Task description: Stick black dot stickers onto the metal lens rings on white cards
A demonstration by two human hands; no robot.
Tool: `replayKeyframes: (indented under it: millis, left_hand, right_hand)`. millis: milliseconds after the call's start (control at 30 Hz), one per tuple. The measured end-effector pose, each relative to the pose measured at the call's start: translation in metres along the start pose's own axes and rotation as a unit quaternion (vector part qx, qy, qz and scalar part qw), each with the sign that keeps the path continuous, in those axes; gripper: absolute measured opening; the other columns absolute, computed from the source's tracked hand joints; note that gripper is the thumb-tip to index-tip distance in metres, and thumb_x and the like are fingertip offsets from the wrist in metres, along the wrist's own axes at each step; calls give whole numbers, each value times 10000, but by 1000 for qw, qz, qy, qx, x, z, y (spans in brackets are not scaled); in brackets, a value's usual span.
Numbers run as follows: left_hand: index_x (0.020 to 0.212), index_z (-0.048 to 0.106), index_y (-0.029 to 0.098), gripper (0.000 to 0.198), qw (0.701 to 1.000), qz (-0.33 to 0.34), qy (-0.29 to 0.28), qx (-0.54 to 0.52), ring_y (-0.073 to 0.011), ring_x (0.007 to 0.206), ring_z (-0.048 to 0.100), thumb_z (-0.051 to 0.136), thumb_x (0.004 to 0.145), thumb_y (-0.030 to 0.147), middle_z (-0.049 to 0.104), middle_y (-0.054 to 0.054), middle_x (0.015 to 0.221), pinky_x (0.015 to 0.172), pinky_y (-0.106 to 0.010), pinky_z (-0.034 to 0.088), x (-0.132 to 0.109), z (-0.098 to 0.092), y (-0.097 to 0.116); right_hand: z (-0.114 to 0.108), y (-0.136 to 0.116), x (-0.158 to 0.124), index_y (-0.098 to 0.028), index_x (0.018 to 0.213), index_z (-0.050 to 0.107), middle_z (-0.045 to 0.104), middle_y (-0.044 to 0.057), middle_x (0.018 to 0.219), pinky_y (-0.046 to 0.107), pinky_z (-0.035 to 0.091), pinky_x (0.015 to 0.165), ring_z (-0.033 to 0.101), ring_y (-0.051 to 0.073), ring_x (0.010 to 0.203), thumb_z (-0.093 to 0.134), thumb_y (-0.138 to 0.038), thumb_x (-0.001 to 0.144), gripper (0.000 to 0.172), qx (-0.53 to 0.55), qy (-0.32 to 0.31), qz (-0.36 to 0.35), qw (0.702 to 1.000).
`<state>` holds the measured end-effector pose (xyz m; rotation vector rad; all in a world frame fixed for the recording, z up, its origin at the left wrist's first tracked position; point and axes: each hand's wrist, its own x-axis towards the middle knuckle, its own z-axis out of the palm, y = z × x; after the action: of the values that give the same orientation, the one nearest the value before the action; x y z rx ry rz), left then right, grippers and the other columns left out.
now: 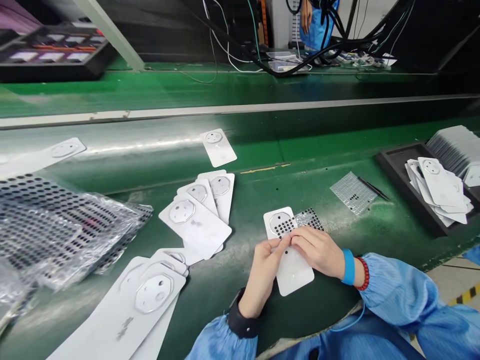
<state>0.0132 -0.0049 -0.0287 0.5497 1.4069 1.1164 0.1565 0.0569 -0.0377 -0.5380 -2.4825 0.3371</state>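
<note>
A white card with a round octagonal cutout lies on the green bench in front of me. Over its top end lies a clear film sheet with rows of black dots. My left hand rests on the card's left side, thumb and forefinger pinched at the film's lower edge. My right hand, with a blue wristband and red bead bracelet, has its fingers curled and pressed on the film right beside the left fingertips.
Several more white cards lie fanned to the left, others nearer me. Bags of dotted film sit at far left. Another dotted film and a black tray of cards lie right. One card rests on the conveyor.
</note>
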Motion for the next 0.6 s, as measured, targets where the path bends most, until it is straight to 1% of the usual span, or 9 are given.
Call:
replayKeyframes:
  millis: [67, 167, 233, 300, 333, 400, 467, 533, 600]
  left_hand:
    - [627, 708, 122, 419, 999, 22, 19, 27, -181, 598, 596, 734, 693, 536, 663, -46, 615, 545, -256, 452, 2, -4, 2]
    - [942, 735, 148, 385, 991, 79, 90, 57, -235, 827, 658, 724, 727, 467, 723, -70, 841, 677, -278, 502, 2, -16, 9]
    - [1276, 583, 168, 576, 973, 138, 168, 76, -221, 810, 665, 693, 766, 413, 714, -63, 874, 681, -286, 512, -1, -23, 14]
    - [1471, 315, 160, 776, 961, 171, 199, 92, -186, 581, 616, 650, 808, 382, 653, 3, 680, 555, -277, 491, -6, -24, 17]
    - [1485, 253, 148, 797, 962, 171, 186, 100, -169, 483, 559, 630, 823, 383, 601, 40, 594, 487, -264, 458, -10, -22, 18]
    - [1401, 361, 147, 658, 973, 158, 126, 109, -148, 432, 511, 601, 843, 398, 567, 53, 562, 432, -242, 410, -17, -17, 18]
    - [1185, 532, 166, 404, 978, 162, 75, 112, -140, 507, 554, 585, 856, 394, 624, 6, 682, 472, -234, 429, -22, -10, 18]
    - [1053, 572, 185, 254, 978, 175, 47, 104, -128, 575, 573, 578, 869, 360, 644, -10, 791, 549, -234, 462, -26, -6, 17]
    - [1030, 572, 197, 194, 976, 188, 41, 99, -114, 592, 563, 567, 884, 324, 640, 1, 819, 593, -231, 470, -28, -4, 16]
  right_hand:
    - [2, 5, -3, -142, 893, 589, 667, 109, 932, 317, 557, 706, 627, 200, 834, 407, -118, 982, 204, 2, -14, 1, 1000]
    - [0, 16, -8, -163, 897, 554, 657, 118, 973, 328, 555, 715, 629, 210, 868, 388, -107, 970, 190, 18, -46, 14, 999]
    - [-8, 20, -9, -180, 888, 536, 648, 110, 969, 327, 550, 729, 629, 203, 872, 394, -105, 963, 178, 64, -57, 38, 996]
    - [-18, 18, -4, -194, 871, 530, 640, 96, 983, 315, 542, 767, 629, 187, 898, 427, -106, 955, 159, 133, -35, 77, 987]
    - [-22, 15, 0, -197, 865, 534, 634, 90, 1001, 312, 536, 794, 627, 181, 922, 452, -108, 948, 147, 162, -13, 96, 982]
    - [-30, 7, 12, -198, 863, 556, 619, 87, 1042, 327, 522, 850, 615, 184, 979, 496, -115, 932, 123, 189, 39, 117, 974]
    - [-32, -3, 24, -196, 865, 578, 610, 90, 1058, 356, 512, 876, 596, 196, 1014, 512, -112, 923, 121, 181, 81, 106, 974]
    - [-29, -9, 34, -195, 872, 594, 614, 92, 1046, 377, 515, 862, 586, 205, 1011, 512, -108, 924, 130, 158, 108, 83, 978]
    - [-25, -13, 38, -194, 880, 608, 625, 93, 1028, 386, 525, 835, 585, 210, 994, 516, -111, 926, 132, 134, 123, 67, 981]
